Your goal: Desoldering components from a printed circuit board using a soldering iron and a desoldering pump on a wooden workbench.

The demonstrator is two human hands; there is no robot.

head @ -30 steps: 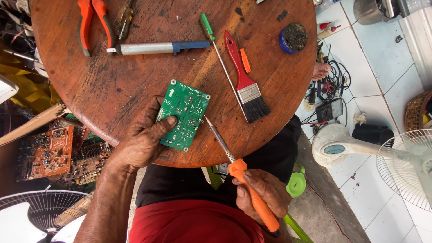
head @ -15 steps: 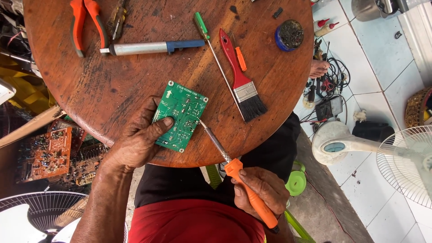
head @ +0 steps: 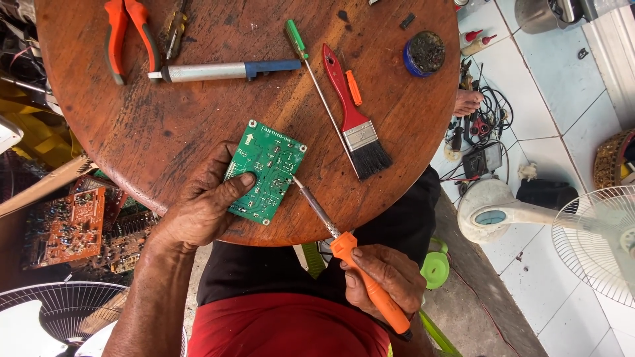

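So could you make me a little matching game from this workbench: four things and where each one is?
1. green circuit board
2. soldering iron
3. red-handled paintbrush
4. orange-handled pliers

A. far left part of the round wooden table
B. in the right hand
C. pinned under the left hand
D. lying beside the green-handled screwdriver

Pairs: 1-C, 2-B, 3-D, 4-A
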